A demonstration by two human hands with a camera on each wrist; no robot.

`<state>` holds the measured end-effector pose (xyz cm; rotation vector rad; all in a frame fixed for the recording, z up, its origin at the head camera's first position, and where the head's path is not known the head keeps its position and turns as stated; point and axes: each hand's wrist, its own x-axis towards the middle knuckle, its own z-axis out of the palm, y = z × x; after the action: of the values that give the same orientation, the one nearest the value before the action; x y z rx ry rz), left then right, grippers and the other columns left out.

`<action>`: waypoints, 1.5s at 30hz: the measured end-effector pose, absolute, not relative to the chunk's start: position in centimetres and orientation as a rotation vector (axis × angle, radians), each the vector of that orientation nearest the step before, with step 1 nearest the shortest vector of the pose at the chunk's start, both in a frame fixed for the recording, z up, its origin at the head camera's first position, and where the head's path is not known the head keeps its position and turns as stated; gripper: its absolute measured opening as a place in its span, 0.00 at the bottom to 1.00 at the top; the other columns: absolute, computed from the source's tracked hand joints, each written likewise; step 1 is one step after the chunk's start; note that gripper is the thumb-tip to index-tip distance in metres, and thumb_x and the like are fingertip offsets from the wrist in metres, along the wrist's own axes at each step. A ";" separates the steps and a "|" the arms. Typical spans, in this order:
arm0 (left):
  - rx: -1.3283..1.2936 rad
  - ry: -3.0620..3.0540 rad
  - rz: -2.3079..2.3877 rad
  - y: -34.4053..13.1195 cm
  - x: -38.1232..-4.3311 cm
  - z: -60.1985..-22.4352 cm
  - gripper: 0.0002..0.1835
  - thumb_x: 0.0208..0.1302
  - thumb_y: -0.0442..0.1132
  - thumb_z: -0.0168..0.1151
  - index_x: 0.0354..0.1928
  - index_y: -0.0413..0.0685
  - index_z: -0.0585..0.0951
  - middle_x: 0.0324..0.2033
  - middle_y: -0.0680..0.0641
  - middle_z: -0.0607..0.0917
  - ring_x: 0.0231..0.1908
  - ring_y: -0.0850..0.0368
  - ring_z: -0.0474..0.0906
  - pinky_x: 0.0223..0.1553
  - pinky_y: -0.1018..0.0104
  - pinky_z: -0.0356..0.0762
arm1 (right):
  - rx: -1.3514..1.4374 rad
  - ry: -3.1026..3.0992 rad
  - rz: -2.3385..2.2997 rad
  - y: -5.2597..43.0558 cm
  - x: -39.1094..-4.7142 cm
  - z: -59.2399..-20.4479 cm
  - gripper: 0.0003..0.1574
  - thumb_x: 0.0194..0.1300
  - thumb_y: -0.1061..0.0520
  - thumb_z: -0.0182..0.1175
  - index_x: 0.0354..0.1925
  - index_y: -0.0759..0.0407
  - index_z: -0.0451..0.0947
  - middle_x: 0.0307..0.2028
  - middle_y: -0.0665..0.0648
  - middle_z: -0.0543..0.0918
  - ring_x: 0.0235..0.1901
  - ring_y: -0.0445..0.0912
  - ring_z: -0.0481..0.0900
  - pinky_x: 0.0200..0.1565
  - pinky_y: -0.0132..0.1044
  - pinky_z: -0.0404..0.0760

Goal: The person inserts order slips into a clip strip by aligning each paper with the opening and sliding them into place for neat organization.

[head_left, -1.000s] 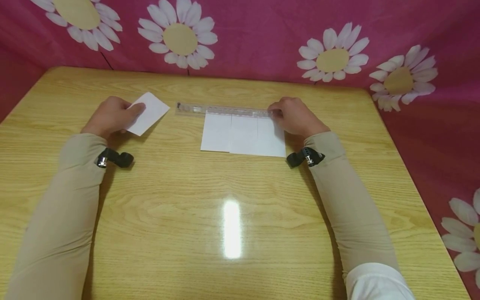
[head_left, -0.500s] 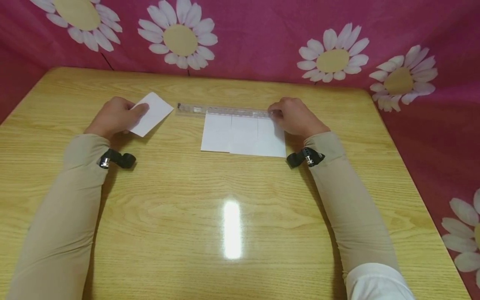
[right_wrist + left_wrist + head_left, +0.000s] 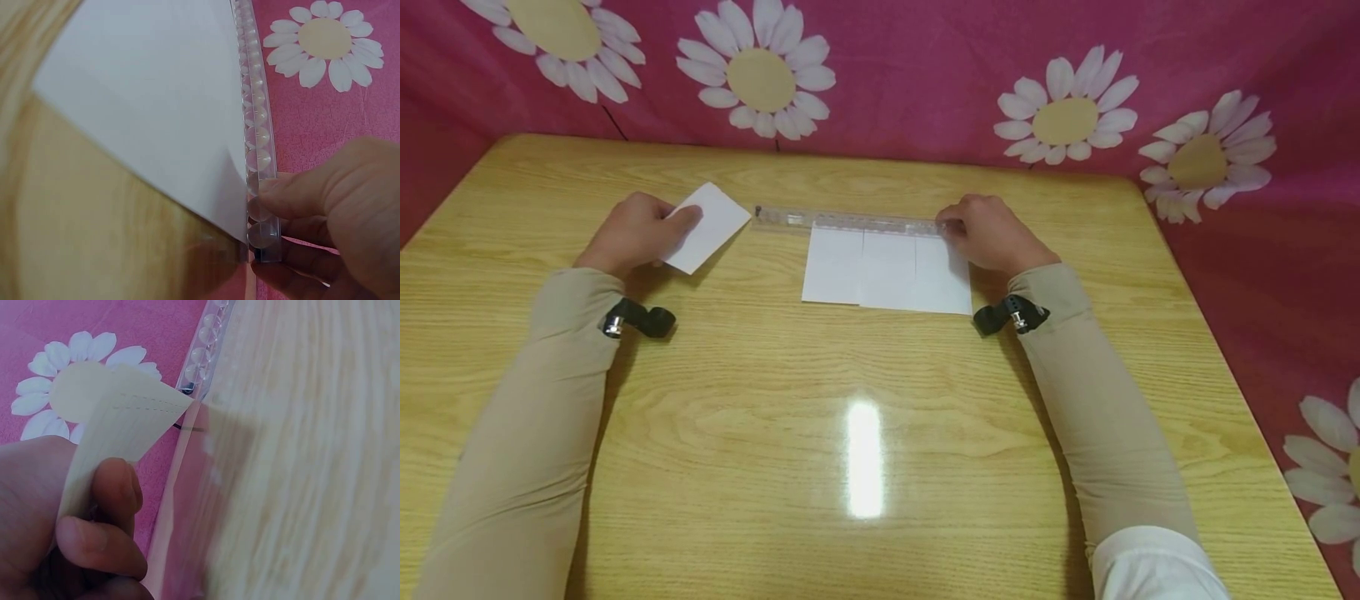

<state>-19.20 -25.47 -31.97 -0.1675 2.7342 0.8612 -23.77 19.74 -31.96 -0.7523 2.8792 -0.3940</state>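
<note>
My left hand (image 3: 634, 232) pinches a small white paper card (image 3: 713, 223) between thumb and fingers, tilted above the table at the left. Faint dashed lines show on the card's underside (image 3: 134, 403) in the left wrist view. My right hand (image 3: 988, 232) grips the right end of a clear plastic strip (image 3: 865, 223) with a row of round bumps (image 3: 257, 137). Several white paper pieces (image 3: 887, 271) lie edge to edge along the strip's near side, with thin seams between them. The held card's right corner is close to the strip's left end.
The wood-grain table (image 3: 760, 417) fills most of the head view and carries a bright light reflection (image 3: 865, 458). Behind and to the right hangs a pink cloth (image 3: 910, 75) with white daisies. A black wrist camera (image 3: 638, 318) sits on each sleeve.
My left hand has moved slightly to the right with the paper card, bringing it nearer the strip. The right hand, strip and laid-out papers have stayed in place.
</note>
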 end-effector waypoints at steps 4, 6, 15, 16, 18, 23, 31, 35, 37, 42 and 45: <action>-0.168 2.732 0.850 -25.2 -19.1 -31.8 0.41 0.74 0.68 0.44 0.58 0.34 0.80 0.23 0.50 0.78 0.29 0.53 0.73 0.30 0.60 0.68 | -0.744 2.876 -0.393 19.8 -23.8 -31.9 0.20 0.77 0.60 0.52 0.62 0.60 0.82 0.48 0.64 0.86 0.43 0.53 0.75 0.55 0.49 0.79; -0.165 2.737 0.848 -25.0 -19.1 -31.8 0.40 0.74 0.68 0.44 0.57 0.34 0.80 0.23 0.49 0.77 0.30 0.52 0.73 0.31 0.60 0.68 | -0.743 2.875 -0.394 19.8 -23.7 -31.9 0.20 0.77 0.60 0.52 0.61 0.59 0.82 0.47 0.64 0.86 0.43 0.53 0.74 0.54 0.48 0.79; -0.177 2.731 0.871 -24.6 -19.0 -31.8 0.38 0.74 0.68 0.44 0.49 0.37 0.81 0.23 0.50 0.76 0.30 0.52 0.72 0.31 0.60 0.68 | -0.730 2.877 -0.406 19.7 -23.7 -31.9 0.20 0.77 0.60 0.53 0.61 0.60 0.82 0.48 0.64 0.86 0.44 0.54 0.75 0.55 0.48 0.79; -0.178 2.728 0.876 -24.6 -19.0 -31.8 0.38 0.74 0.69 0.44 0.48 0.37 0.81 0.23 0.50 0.76 0.30 0.52 0.72 0.31 0.60 0.68 | -0.726 2.876 -0.405 19.7 -23.7 -31.9 0.20 0.77 0.60 0.53 0.62 0.60 0.82 0.48 0.64 0.86 0.44 0.54 0.75 0.55 0.48 0.79; -0.179 2.727 0.886 -24.5 -19.0 -31.8 0.37 0.74 0.68 0.44 0.46 0.37 0.81 0.22 0.50 0.75 0.30 0.52 0.72 0.31 0.60 0.68 | -0.720 2.875 -0.404 19.7 -23.7 -31.8 0.20 0.77 0.60 0.53 0.62 0.59 0.82 0.48 0.64 0.86 0.44 0.54 0.75 0.55 0.48 0.79; -0.197 2.720 0.895 -24.2 -18.9 -31.8 0.37 0.75 0.68 0.44 0.48 0.37 0.81 0.24 0.50 0.76 0.32 0.52 0.72 0.32 0.60 0.68 | -0.739 2.878 -0.402 19.7 -23.7 -31.9 0.20 0.77 0.61 0.53 0.61 0.61 0.82 0.49 0.65 0.87 0.44 0.54 0.77 0.56 0.49 0.80; -0.167 2.654 0.938 -24.3 -19.1 -32.0 0.37 0.75 0.66 0.46 0.52 0.35 0.80 0.19 0.53 0.74 0.27 0.54 0.71 0.32 0.59 0.68 | -0.768 2.885 -0.397 19.8 -23.7 -31.9 0.20 0.77 0.61 0.53 0.61 0.61 0.82 0.49 0.66 0.87 0.45 0.54 0.78 0.57 0.50 0.80; -0.163 2.646 0.940 -24.1 -19.1 -32.0 0.34 0.76 0.64 0.45 0.49 0.36 0.79 0.16 0.54 0.72 0.24 0.54 0.70 0.30 0.59 0.68 | -0.778 2.888 -0.395 19.8 -23.7 -31.9 0.20 0.77 0.61 0.53 0.60 0.61 0.82 0.49 0.66 0.87 0.45 0.55 0.78 0.57 0.50 0.80; -0.163 2.654 0.945 -24.0 -19.1 -32.0 0.33 0.77 0.63 0.45 0.51 0.35 0.79 0.18 0.53 0.73 0.25 0.54 0.71 0.30 0.60 0.69 | -0.779 2.889 -0.394 19.8 -23.7 -31.9 0.20 0.77 0.61 0.53 0.60 0.61 0.82 0.49 0.65 0.87 0.45 0.55 0.78 0.57 0.50 0.80; -0.167 2.649 0.937 -23.4 -19.0 -31.9 0.33 0.77 0.57 0.45 0.62 0.32 0.77 0.36 0.44 0.80 0.38 0.50 0.75 0.36 0.62 0.71 | -0.780 2.887 -0.394 19.8 -23.8 -32.0 0.19 0.77 0.61 0.53 0.60 0.60 0.83 0.49 0.65 0.87 0.46 0.55 0.79 0.59 0.51 0.80; -0.188 2.618 0.921 -23.0 -18.9 -31.7 0.35 0.77 0.56 0.43 0.67 0.31 0.73 0.44 0.39 0.79 0.45 0.46 0.74 0.41 0.62 0.71 | -0.786 2.886 -0.397 19.8 -23.8 -32.0 0.19 0.76 0.61 0.53 0.59 0.61 0.83 0.49 0.65 0.88 0.46 0.56 0.79 0.59 0.51 0.80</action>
<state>-18.93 -23.00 -31.73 -0.1878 2.6183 0.9211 -23.84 19.84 -32.02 -0.7857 2.8859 -0.3974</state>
